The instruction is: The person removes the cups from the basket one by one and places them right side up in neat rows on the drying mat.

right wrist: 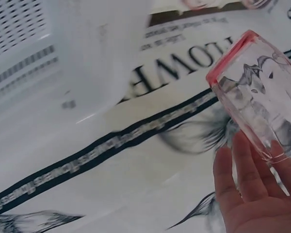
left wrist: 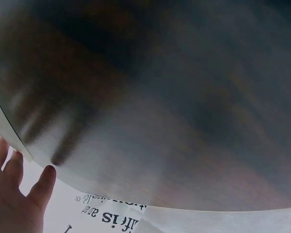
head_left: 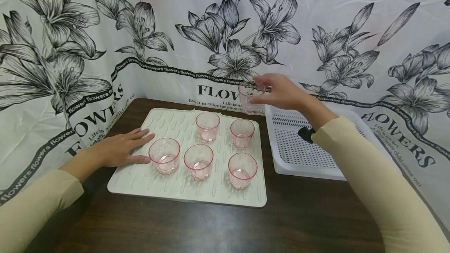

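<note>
My right hand point(head_left: 279, 91) grips a clear glass with a pink rim point(head_left: 251, 98), raised near the back right corner of the white drying mat point(head_left: 140, 182). In the right wrist view, fingers curl around the lower part of that glass point(right wrist: 259, 92). Spread out at the mat's left side, my left hand point(head_left: 121, 147) rests with its fingers fairly straight. Its thumb tip is right beside the nearest pink-rimmed glass point(head_left: 164, 156). Several matching glasses stand upright on the mat, among them one at the back point(head_left: 208, 127) and one at the front right point(head_left: 242, 171).
A white perforated plastic basket point(head_left: 288, 167) stands right of the mat, under my right forearm. The dark wooden table point(head_left: 197, 225) runs along the front. Behind hangs a white curtain point(head_left: 158, 85) printed with flowers and lettering.
</note>
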Demonstrator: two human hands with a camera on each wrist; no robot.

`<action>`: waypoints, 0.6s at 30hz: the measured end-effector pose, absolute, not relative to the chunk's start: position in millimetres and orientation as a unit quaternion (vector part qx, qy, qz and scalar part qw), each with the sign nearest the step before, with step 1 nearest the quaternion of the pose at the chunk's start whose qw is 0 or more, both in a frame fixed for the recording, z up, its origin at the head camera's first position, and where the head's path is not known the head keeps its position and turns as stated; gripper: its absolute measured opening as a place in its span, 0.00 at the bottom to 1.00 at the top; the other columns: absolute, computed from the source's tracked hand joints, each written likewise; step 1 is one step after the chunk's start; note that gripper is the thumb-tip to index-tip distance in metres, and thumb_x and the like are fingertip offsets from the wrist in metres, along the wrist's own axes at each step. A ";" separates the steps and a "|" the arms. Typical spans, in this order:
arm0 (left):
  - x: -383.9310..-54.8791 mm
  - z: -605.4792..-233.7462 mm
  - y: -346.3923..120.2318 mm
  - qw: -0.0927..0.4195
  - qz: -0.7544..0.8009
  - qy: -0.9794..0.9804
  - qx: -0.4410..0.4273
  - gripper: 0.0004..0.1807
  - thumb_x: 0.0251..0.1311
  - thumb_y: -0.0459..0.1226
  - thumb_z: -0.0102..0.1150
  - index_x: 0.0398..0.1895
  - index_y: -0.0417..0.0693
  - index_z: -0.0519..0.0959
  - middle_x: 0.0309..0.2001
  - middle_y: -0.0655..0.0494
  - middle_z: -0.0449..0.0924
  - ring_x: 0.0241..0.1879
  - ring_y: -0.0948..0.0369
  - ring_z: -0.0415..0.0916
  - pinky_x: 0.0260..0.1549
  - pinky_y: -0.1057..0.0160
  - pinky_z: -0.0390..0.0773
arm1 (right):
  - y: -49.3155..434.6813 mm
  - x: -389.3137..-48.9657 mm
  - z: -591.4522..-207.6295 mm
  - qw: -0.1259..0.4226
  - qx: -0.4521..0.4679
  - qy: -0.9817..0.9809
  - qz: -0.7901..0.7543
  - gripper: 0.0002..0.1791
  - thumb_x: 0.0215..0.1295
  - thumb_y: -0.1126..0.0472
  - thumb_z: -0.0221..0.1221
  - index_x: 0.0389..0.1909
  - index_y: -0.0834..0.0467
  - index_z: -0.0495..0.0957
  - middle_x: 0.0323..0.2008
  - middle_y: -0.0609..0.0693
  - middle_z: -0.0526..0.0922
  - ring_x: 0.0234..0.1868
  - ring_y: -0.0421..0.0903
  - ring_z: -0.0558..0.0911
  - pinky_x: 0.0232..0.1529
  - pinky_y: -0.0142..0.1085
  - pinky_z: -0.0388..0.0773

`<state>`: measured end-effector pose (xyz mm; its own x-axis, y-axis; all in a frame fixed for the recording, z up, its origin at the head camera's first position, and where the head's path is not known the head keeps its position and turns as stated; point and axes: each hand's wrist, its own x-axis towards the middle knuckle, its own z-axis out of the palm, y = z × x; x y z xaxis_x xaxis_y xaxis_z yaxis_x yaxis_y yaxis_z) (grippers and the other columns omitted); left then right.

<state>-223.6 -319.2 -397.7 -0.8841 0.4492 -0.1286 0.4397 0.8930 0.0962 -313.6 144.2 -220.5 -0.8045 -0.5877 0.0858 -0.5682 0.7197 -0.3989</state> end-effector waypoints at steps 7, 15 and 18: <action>-224.0 -399.7 -320.7 0.077 0.037 0.969 0.231 0.49 0.61 0.70 0.49 0.77 0.51 0.59 0.76 0.40 0.55 0.73 0.37 0.52 0.58 0.30 0.64 | 101.7 -312.1 -224.3 0.037 -0.352 0.914 -0.200 0.42 0.63 0.49 0.67 0.74 0.60 0.63 0.68 0.58 0.72 0.62 0.53 0.76 0.59 0.49 0.74; -224.5 -398.7 -320.7 0.079 0.036 0.969 0.230 0.49 0.61 0.70 0.49 0.77 0.50 0.59 0.76 0.40 0.55 0.73 0.36 0.53 0.58 0.30 0.63 | 60.4 -307.5 -226.7 0.040 -0.386 0.903 -0.184 0.43 0.62 0.50 0.66 0.74 0.59 0.61 0.68 0.56 0.72 0.61 0.51 0.78 0.59 0.46 0.72; -225.0 -398.3 -320.6 0.080 0.035 0.969 0.229 0.50 0.61 0.70 0.49 0.77 0.50 0.59 0.76 0.40 0.55 0.73 0.36 0.52 0.58 0.29 0.63 | 47.7 -308.5 -230.8 0.046 -0.399 0.895 -0.194 0.43 0.62 0.50 0.66 0.74 0.61 0.61 0.68 0.56 0.71 0.62 0.50 0.77 0.60 0.42 0.72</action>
<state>-225.0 -320.6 -398.3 -0.8821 0.4500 -0.1391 0.4390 0.8925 0.1036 -308.5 47.7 -230.8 -0.6766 -0.7328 0.0725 -0.6969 0.6054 -0.3845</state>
